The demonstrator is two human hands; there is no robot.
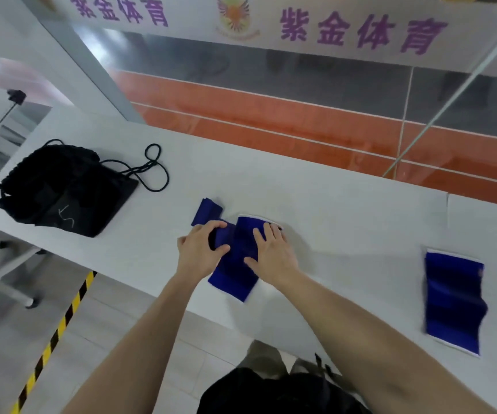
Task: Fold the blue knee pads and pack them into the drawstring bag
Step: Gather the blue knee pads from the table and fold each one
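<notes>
Knee pads: two blue ones on the white tabletop (316, 204).
Near knee pad (235, 264): centre, under both hands, its far-left end turned over toward 10 o'clock.
Spare knee pad (453, 300): flat at 3 o'clock, well apart, untouched.
Drawstring bag (62, 189): one, black, at 10 o'clock, cord looped beside it.
Left hand (201, 249): fingers curled round the folded part, gripping it.
Right hand (271, 249): fingers spread flat, pressing the pad down, clasping nothing.
</notes>
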